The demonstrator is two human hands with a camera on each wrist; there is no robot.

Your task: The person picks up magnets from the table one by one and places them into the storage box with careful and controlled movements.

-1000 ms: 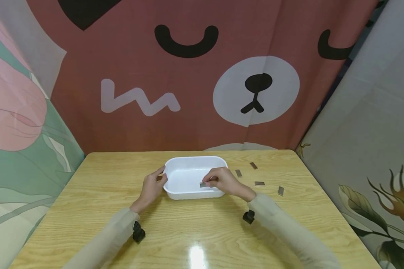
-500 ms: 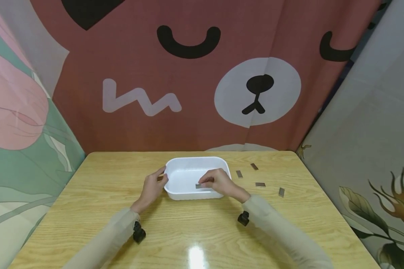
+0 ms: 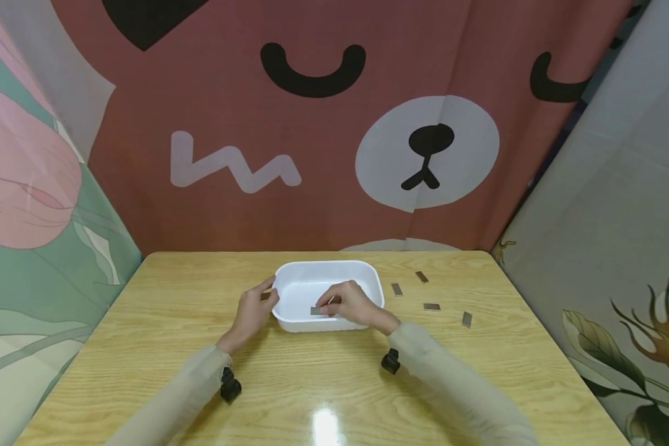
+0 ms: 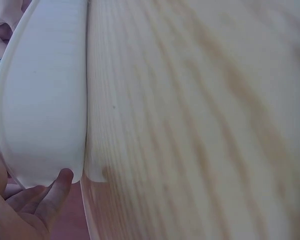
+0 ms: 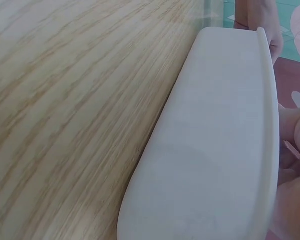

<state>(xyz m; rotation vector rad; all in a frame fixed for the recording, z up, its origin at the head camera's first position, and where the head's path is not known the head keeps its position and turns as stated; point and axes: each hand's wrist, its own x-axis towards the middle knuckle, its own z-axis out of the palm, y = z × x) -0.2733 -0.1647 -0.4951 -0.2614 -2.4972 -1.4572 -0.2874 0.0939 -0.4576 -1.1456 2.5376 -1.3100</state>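
A white plastic basin [image 3: 303, 326], oblong with rounded corners, sits on the wooden table. My left hand [image 3: 250, 314] grips its left end, thumb at the rim; in the left wrist view the fingers [image 4: 57, 197] press against the outer wall. Over the basin's inside, near the front wall, my right hand [image 3: 354, 303] pinches a small flat silver rectangular piece [image 3: 315, 311] between thumb and fingers. In the right wrist view the basin's wall [image 5: 205, 140] hides that piece and part of the right hand [image 5: 294, 172].
Several similar small rectangular pieces [image 3: 432, 306] lie scattered on the table [image 3: 290, 384] to the right of the basin. A curtain with a bear print [image 3: 323, 217] hangs behind the table's far edge, and patterned cloths hang at both sides.
My right hand has moved left inside the basin, carrying the silver piece from the right part toward the middle. The left hand has kept its grip in place.
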